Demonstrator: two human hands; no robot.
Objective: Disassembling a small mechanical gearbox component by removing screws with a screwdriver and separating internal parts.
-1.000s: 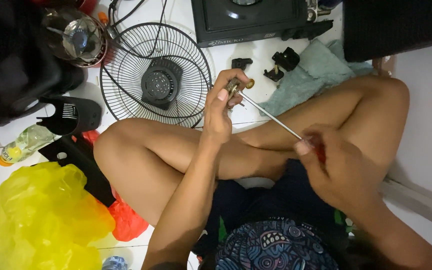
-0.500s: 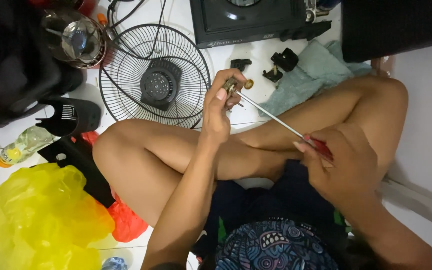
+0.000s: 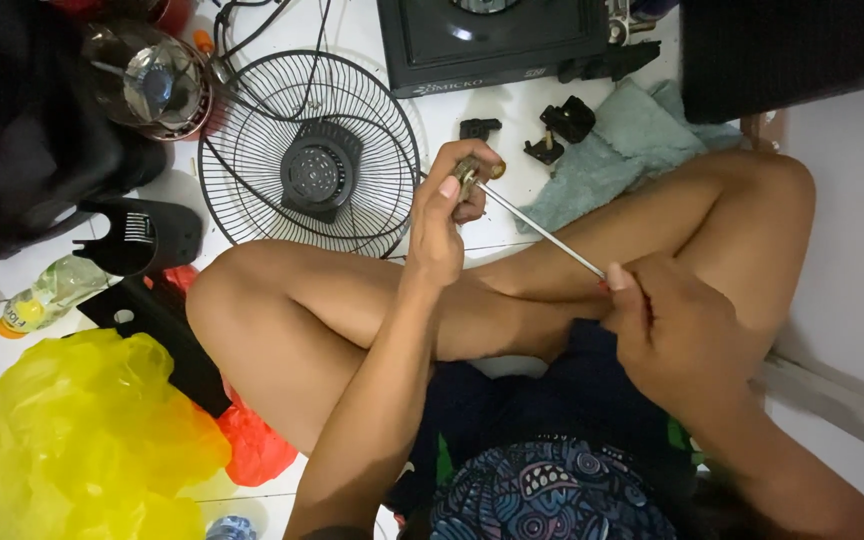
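A small brass-tipped part is pinched in the closed fingers of the left hand, above the crossed legs. The screwdriver is gripped by the closed right hand, its tip set against the part. A wire fan guard lies just left.

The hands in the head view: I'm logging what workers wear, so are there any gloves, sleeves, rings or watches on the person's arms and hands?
None that show. The left hand and right hand are bare, with no gloves, and no ring can be made out on the fingers that show. Both forearms are uncovered up to the picture's edge: no sleeves, watch or wristband. The thumbnails look short and unpainted.
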